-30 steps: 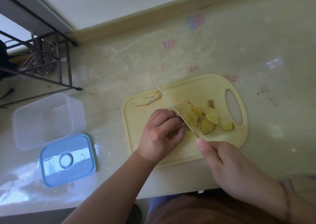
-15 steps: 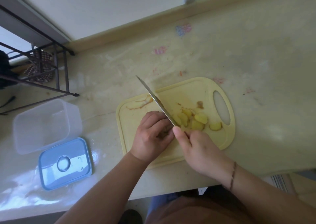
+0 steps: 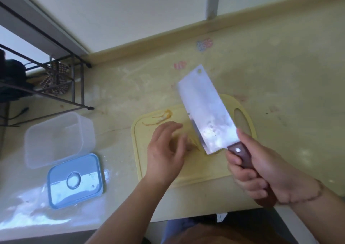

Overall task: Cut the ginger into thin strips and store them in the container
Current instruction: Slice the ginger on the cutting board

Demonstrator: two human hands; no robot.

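A yellow cutting board (image 3: 209, 171) lies on the counter. My right hand (image 3: 261, 169) grips the dark handle of a cleaver (image 3: 205, 111), whose broad blade is tilted flat-side up over the board and hides the ginger slices. My left hand (image 3: 166, 150) hovers blurred over the board's left half, fingers loosely bent above pale ginger pieces (image 3: 194, 141); whether it touches them I cannot tell. Ginger peel (image 3: 160, 118) lies at the board's far left corner. The clear container (image 3: 57, 139) stands open at the left, its blue lid (image 3: 74, 180) flat in front of it.
A black wire rack (image 3: 46, 83) stands at the back left of the counter. The wall (image 3: 130, 10) runs along the back. The counter's front edge (image 3: 186, 219) lies just below the board, close to my body.
The cleaver has lifted off the ginger and turned from edge-down to flat side up. My left hand has released its pressed hold and its fingers have spread.
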